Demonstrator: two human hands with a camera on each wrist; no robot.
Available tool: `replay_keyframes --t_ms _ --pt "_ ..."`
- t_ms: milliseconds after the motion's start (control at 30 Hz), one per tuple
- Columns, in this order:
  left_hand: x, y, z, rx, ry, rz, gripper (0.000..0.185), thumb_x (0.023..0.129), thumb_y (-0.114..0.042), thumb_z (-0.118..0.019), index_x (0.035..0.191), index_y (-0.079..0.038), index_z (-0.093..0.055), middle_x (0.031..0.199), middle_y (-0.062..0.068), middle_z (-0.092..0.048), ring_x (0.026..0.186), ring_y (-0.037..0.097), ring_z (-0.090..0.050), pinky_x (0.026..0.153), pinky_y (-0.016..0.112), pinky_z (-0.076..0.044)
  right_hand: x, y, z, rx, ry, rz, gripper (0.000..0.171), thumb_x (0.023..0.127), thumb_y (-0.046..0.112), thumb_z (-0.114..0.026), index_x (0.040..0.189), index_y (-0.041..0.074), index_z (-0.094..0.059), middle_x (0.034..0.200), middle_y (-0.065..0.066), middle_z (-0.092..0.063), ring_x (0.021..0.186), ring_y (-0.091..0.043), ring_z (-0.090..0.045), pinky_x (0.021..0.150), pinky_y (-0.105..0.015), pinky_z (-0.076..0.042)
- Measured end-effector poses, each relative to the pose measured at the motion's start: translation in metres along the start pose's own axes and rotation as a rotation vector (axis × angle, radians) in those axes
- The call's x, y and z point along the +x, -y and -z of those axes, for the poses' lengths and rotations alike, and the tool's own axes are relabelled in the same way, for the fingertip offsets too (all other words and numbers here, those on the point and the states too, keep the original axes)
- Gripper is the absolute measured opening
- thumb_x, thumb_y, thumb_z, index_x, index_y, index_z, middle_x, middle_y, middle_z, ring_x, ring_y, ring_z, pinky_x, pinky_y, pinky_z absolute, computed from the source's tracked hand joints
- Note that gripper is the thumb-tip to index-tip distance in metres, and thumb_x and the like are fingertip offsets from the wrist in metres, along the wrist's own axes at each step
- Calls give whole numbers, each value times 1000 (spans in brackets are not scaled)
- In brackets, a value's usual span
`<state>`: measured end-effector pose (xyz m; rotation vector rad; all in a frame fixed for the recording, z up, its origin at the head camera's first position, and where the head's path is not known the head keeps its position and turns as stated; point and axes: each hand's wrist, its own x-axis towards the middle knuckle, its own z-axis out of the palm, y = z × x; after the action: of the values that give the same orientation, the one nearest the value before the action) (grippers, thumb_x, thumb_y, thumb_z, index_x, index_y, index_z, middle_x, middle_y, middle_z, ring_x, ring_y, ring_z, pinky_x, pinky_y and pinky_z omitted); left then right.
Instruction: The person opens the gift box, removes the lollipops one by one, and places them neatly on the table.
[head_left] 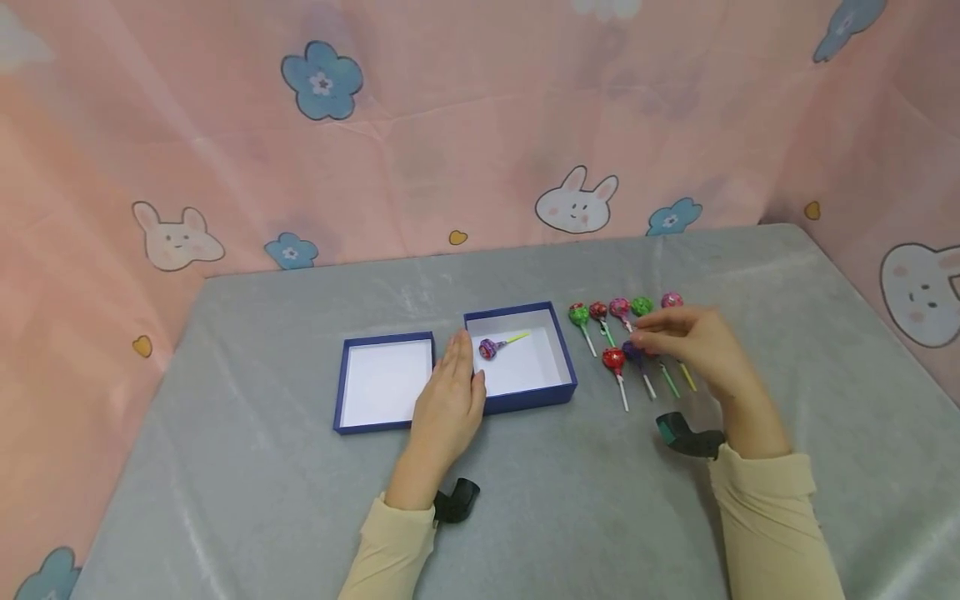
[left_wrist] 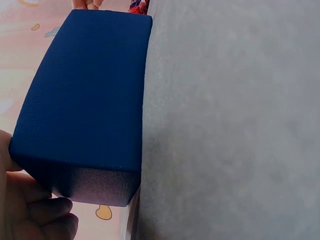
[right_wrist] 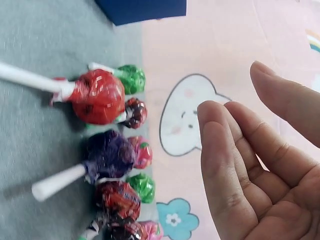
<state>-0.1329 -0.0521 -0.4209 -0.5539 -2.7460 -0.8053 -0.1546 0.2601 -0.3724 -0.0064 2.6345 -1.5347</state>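
Left hand rests flat, fingers straight, against the near-left corner of the blue box; one purple lollipop lies inside. Box lid sits just left. Right hand hovers open, fingers relaxed, over the lollipop cluster on the grey tablecloth, holding nothing.

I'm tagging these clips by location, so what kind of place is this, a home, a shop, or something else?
Probably a staged tabletop recording booth, not a lived-in room. A pink cartoon cloth walls in a table draped in grey fabric, and lollipops lie in neat rows beside an open blue box.
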Motion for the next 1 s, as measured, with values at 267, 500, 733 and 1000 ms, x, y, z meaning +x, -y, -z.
replay_keyframes --t_ms 267,500,733,1000 --pt "0 1 1 13 5 -3 52 98 -16 -46 141 11 -33 145 22 -36 135 31 -34 107 46 -31 -1 10 -8 -1 13 0 42 87 25 -69 113 -8 -63 90 3 -71 81 -4 -64 74 -12 -48" --pt "0 0 3 6 15 7 53 98 -17 -45 141 11 -32 145 22 -35 135 31 -33 107 46 -31 -2 19 -16 -23 19 28 40 86 22 -70 113 -7 -64 95 -3 -70 80 -3 -62 72 -14 -49" --pt "0 2 3 5 7 2 52 99 -17 -45 141 11 -32 145 22 -35 136 30 -32 108 45 -31 1 26 -34 44 31 63 33 85 13 -70 109 -9 -65 93 -7 -70 77 -6 -64 70 -19 -53" --pt "1 2 1 -1 18 -2 53 99 -17 -45 142 11 -31 146 22 -35 135 31 -32 108 45 -31 4 29 -59 111 86 155 25 85 3 -68 106 -11 -65 96 -19 -68 77 -7 -65 64 -20 -52"
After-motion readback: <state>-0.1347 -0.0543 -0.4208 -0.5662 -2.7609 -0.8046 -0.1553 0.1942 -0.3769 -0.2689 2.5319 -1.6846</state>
